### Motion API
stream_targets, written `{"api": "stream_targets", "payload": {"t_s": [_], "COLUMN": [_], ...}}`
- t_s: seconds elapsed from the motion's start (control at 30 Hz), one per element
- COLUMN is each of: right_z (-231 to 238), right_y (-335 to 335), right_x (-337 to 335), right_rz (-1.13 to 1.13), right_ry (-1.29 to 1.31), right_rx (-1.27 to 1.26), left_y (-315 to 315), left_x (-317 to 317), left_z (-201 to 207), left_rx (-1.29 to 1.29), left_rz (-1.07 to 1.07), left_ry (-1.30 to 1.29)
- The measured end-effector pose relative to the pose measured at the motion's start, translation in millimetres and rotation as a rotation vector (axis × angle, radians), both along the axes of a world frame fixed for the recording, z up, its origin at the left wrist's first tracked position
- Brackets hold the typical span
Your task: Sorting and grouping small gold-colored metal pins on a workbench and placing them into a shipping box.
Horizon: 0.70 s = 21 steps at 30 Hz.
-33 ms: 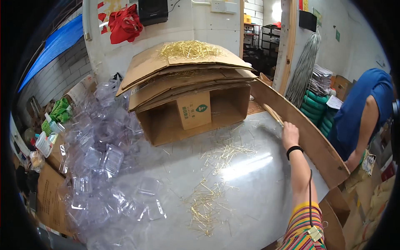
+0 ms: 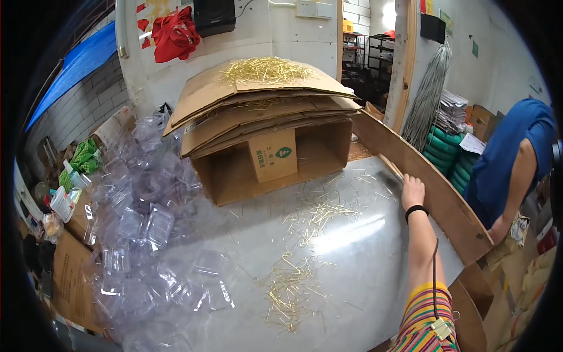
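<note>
My right hand (image 2: 413, 192) reaches over the far right of the grey tabletop (image 2: 358, 281), beside the wooden side board. Its fingers are closed around a slim, pale wooden stick (image 2: 390, 168) that points away toward the back left. Whether the stick has a brush or other head cannot be made out. To the left of that hand, thin gold-coloured wire pieces (image 2: 321, 218) are strewn over the table, with another heap of gold wire pieces (image 2: 288, 293) nearer me. My left hand is out of the picture.
Clear plastic boxes (image 2: 158, 226) are piled on the left. At the back, a cardboard box (image 2: 223, 176) lies under stacked cardboard sheets topped with more gold pieces (image 2: 267, 70). A wooden board (image 2: 434, 188) edges the right side; beyond it stands a person in blue (image 2: 507, 158).
My right hand has shifted slightly right and toward me, bringing the stick with it closer to the side board. A few gold pieces near the stick lie differently. The person in blue has moved slightly.
</note>
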State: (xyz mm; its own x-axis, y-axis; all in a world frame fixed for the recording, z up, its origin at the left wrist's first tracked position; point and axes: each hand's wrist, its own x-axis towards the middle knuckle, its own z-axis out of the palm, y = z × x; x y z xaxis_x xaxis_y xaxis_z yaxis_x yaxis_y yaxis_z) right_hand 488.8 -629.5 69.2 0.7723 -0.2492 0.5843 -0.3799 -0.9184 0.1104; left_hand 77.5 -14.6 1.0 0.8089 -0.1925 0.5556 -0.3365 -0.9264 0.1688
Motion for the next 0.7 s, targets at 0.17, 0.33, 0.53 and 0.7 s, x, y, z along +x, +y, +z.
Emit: {"api": "stream_targets", "payload": {"t_s": [0.17, 0.33, 0.53, 0.7], "right_z": [-21.9, -5.8, 23.4, 20.1], "right_y": [12.0, 70.0, 182.3, 90.7], "right_x": [-17.4, -103.6, -135.4, -24.5], "right_rz": [0.194, 0.432, 0.813, 0.338], "right_ry": [0.120, 0.248, 0.266, 0.061], "right_rx": [-0.043, -0.142, 0.044, 0.010], "left_y": [1.8, 1.4, 4.0, -2.3], "left_x": [-3.5, -5.4, -5.7, 0.3], "left_z": [6.2, 1.1, 3.4, 0.6], "left_rx": [-0.005, -0.004, 0.007, -0.018], "left_rz": [0.001, 0.008, 0.041, 0.021], "left_ry": [0.035, 0.032, 0.035, 0.014]}}
